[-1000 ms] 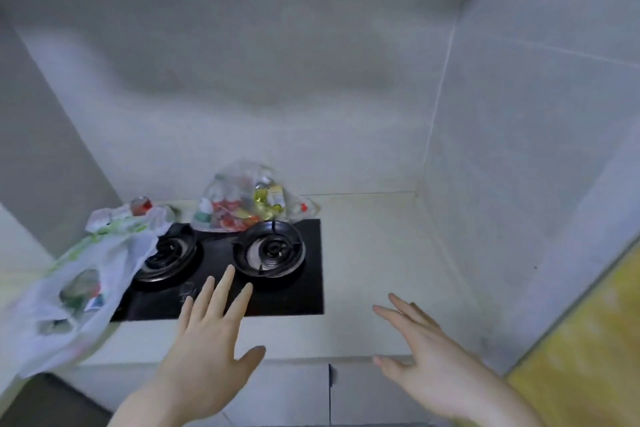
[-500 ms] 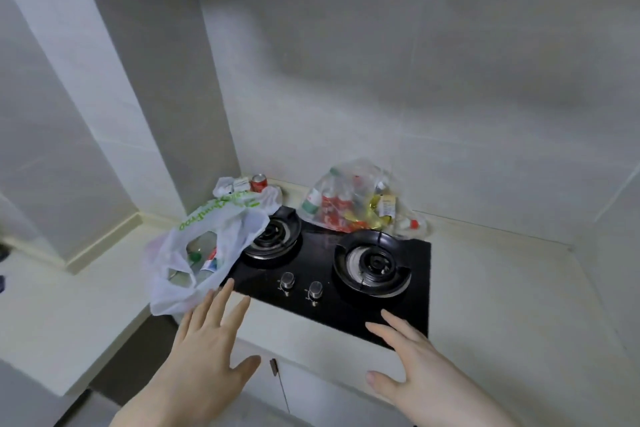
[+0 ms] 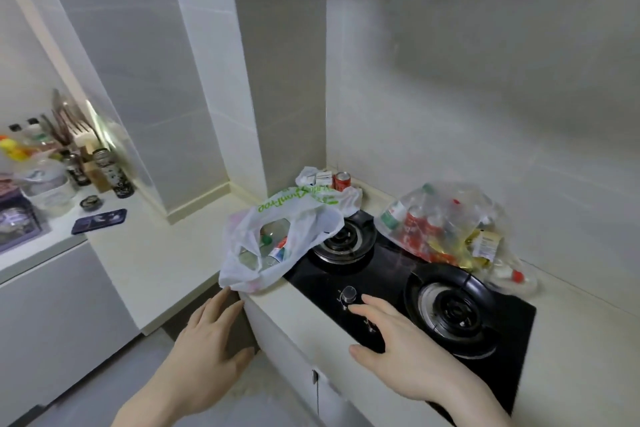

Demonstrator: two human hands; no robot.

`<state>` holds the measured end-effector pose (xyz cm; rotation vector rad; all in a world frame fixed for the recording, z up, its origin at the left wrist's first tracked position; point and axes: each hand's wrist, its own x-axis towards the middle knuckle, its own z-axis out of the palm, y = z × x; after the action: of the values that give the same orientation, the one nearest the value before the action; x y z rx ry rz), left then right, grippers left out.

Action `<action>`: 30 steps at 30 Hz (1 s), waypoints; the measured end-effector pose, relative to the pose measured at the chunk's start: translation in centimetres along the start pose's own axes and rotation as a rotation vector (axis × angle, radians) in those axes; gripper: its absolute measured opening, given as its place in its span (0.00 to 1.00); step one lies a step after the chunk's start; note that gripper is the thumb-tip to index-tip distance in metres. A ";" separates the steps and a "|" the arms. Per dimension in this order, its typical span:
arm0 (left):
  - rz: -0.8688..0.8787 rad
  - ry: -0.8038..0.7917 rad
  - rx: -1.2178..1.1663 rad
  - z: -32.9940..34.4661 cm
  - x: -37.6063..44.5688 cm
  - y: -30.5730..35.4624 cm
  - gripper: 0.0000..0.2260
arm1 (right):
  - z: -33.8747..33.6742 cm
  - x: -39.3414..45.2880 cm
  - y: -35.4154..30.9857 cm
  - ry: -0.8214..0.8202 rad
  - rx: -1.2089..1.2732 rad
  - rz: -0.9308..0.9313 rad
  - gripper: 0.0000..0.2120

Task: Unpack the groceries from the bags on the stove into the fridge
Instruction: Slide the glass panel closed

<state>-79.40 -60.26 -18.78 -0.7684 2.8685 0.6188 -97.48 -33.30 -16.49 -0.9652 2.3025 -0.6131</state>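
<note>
A white plastic bag (image 3: 277, 239) with green lettering lies open at the left edge of the black gas stove (image 3: 391, 274), with bottles showing inside. A clear plastic bag (image 3: 446, 229) full of small bottles and packets sits at the stove's back right. A red can (image 3: 342, 181) and small white cartons (image 3: 320, 178) stand in the corner behind the white bag. My left hand (image 3: 207, 343) hovers open just below the white bag. My right hand (image 3: 398, 347) is spread open over the stove's front edge, near the knobs (image 3: 348, 294). No fridge is in view.
A cream counter (image 3: 166, 253) runs left from the stove, past a wall pillar (image 3: 284, 80). Further left a white worktop (image 3: 52, 236) carries jars, bottles, utensils and a dark phone (image 3: 98, 220). White cupboard doors (image 3: 304, 350) sit under the stove; grey floor lies below.
The view has swung left and closer to the stove. Both hands, still open, now sit nearer the stove, the left one close under the white bag, the right over the knobs.
</note>
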 end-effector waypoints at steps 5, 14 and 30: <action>0.019 -0.055 -0.079 0.7 5.2 -1.3 0.35 | -0.5 4.7 0.3 0.011 -0.006 0.006 0.30; 0.111 -0.304 0.006 0.6 21.4 -6.1 0.34 | 2.3 17.3 -1.9 0.039 0.078 0.113 0.30; 0.181 -0.384 0.479 -0.7 38.2 -13.3 0.23 | 8.9 30.7 -6.4 0.011 0.260 0.383 0.25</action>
<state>-105.83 -88.40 -30.76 -0.2822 2.5766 0.0640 -106.47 -62.04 -29.05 -0.3870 2.2615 -0.7278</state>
